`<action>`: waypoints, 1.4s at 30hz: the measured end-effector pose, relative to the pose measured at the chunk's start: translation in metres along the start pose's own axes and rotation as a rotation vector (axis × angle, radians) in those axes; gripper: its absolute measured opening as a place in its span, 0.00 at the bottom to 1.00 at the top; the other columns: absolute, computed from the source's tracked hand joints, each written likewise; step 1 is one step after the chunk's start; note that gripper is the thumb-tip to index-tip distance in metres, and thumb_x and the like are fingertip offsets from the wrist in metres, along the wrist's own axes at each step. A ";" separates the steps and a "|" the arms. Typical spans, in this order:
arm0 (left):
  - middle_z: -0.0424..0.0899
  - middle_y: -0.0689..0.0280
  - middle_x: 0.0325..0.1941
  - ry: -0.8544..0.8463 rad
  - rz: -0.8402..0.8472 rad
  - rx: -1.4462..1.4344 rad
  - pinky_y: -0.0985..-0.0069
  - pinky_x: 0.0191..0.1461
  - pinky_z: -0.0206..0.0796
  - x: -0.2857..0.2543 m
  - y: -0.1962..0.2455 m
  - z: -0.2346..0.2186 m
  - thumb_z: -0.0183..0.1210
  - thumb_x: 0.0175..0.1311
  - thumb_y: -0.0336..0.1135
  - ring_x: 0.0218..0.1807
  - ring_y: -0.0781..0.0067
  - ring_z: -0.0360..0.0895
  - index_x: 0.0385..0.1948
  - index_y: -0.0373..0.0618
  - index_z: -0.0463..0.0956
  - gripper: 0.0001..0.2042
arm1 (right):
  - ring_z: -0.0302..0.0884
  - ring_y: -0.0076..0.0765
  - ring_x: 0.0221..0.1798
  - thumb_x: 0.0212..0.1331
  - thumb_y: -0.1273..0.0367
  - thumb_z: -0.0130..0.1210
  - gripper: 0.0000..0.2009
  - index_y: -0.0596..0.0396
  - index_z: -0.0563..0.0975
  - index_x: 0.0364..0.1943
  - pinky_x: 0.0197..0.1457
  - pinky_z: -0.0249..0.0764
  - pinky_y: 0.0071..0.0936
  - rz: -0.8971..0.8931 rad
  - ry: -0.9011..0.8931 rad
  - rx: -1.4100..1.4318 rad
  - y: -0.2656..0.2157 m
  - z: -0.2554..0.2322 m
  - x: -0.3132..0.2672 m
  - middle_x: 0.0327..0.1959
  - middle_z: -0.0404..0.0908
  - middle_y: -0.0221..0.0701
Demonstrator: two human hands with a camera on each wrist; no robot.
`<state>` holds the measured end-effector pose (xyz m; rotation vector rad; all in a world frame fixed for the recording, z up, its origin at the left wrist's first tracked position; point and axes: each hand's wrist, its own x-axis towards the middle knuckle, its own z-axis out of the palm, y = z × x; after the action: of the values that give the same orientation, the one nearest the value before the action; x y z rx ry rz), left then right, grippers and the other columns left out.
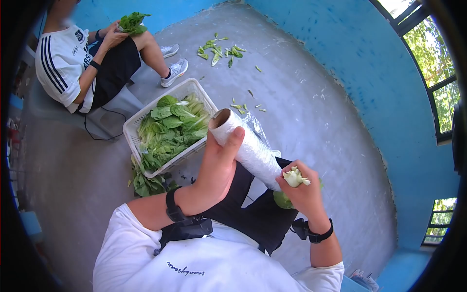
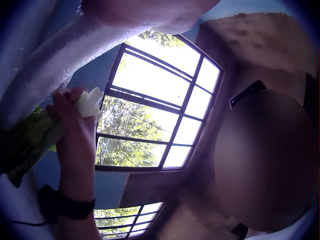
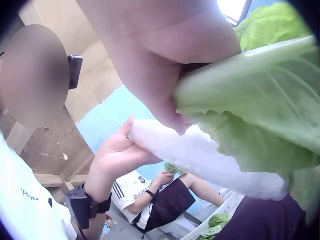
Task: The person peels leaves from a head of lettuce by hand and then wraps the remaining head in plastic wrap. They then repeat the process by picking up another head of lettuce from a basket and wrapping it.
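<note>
My left hand (image 1: 216,168) grips a roll of clear plastic wrap (image 1: 253,153) near its upper end, thumb on the near side. The brown cardboard core (image 1: 222,118) shows at that end. In my right hand (image 1: 306,192) is a bunch of leafy greens, its cut white stem end (image 1: 296,176) sticking out past the fingers. The right wrist view shows its broad green leaves (image 3: 270,100) spreading from that hand and overlapping the roll. A loose sheet of film (image 1: 255,127) hangs off the roll's far side. The roll slants down toward my right hand.
A white plastic crate (image 1: 204,91) full of leafy greens (image 1: 172,119) stands ahead to the left, with more greens (image 1: 146,185) beside it. Another person (image 1: 63,58) sits at the upper left holding greens (image 1: 132,23). Trimmed leaves (image 1: 216,51) lie scattered on the grey floor (image 1: 321,121).
</note>
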<state>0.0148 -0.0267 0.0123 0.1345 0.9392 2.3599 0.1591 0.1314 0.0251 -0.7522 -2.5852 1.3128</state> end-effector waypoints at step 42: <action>0.72 0.53 0.62 0.203 -0.301 -0.180 0.47 0.72 0.64 0.036 -0.028 -0.051 0.57 0.69 0.64 0.67 0.54 0.70 0.62 0.40 0.62 0.36 | 0.76 0.45 0.34 0.42 0.78 0.64 0.13 0.53 0.74 0.32 0.38 0.67 0.38 -0.482 0.318 -0.574 0.039 -0.014 -0.012 0.31 0.78 0.32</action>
<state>-0.0164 -0.0205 -0.0481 -0.3027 0.7712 2.1882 0.1886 0.1543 0.0042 -0.3197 -2.6369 0.2895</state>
